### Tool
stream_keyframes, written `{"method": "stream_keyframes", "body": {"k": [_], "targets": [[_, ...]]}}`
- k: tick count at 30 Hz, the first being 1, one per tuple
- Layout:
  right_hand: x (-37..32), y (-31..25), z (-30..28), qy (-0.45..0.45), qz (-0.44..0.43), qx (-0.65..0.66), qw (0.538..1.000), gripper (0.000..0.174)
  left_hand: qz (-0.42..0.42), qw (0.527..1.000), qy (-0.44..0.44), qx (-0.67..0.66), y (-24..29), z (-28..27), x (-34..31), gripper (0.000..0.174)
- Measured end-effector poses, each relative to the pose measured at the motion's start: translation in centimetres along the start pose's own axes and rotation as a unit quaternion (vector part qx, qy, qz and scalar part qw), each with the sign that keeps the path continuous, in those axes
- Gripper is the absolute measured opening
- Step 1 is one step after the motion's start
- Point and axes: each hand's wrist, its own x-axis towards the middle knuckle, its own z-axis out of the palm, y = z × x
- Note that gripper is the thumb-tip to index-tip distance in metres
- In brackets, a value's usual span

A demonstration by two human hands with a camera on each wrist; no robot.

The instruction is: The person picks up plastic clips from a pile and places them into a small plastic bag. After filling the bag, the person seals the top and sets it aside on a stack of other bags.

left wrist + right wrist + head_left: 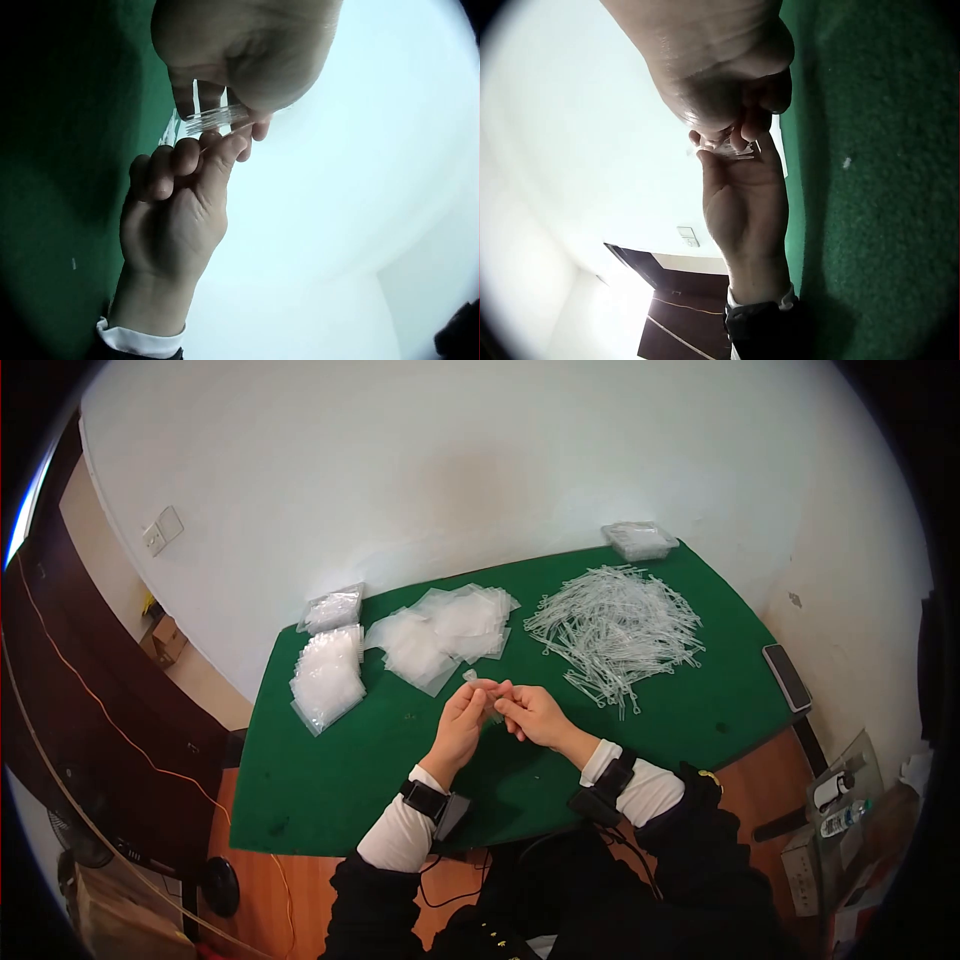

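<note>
Over the middle of the green table my two hands meet at a small bundle of thin clear plastic sticks (pixel 216 118). My left hand (pixel 460 722) holds the bundle between thumb and fingers, and clear ends stick out above it in the head view. With its thumb and curled fingers, my right hand (pixel 538 716) pinches the sticks at their other end. Fingers hide part of the bundle in both wrist views. Beyond the right hand lies a big loose pile of similar clear sticks (pixel 620 625) with small looped ends. Spread clear plastic bags (pixel 440 630) lie just beyond the left hand.
A fanned stack of clear bags (pixel 328 678) lies at the left, with a wrapped pack (pixel 332 608) behind it. A clear box (pixel 640 540) stands at the back right corner. Near the right edge rests a phone (pixel 787 678). The wall (pixel 400 490) borders the table's back.
</note>
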Motion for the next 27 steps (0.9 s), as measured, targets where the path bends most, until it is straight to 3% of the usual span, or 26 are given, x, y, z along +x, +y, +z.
{"method": "stream_keyframes", "body": {"k": [13,17,21,24,27], "targets": [[-0.2,-0.9,0.2,0.020,0.023,0.039,0.999,0.019,0.029,0.998,-0.019,0.051,-0.4,-0.1,0.2,0.019],[0.0,-0.8,-0.1,0.017,0.031,-0.008,0.999,0.018,0.033,0.997,0.002,0.073,-0.6,-0.3,0.3,0.018],[0.4,0.0,-1.0,0.096,-0.032,-0.090,0.991,0.017,0.031,0.993,0.100,0.058,-0.5,-0.3,0.4,0.017],[0.6,-0.2,-0.9,0.117,-0.064,0.003,0.991,0.015,-0.040,0.993,0.002,0.115,-0.4,0.0,0.1,0.016],[0.4,-0.7,-0.8,0.097,-0.064,0.034,0.993,0.013,-0.078,0.992,-0.023,0.101,-0.2,0.6,-0.1,0.015]]}}
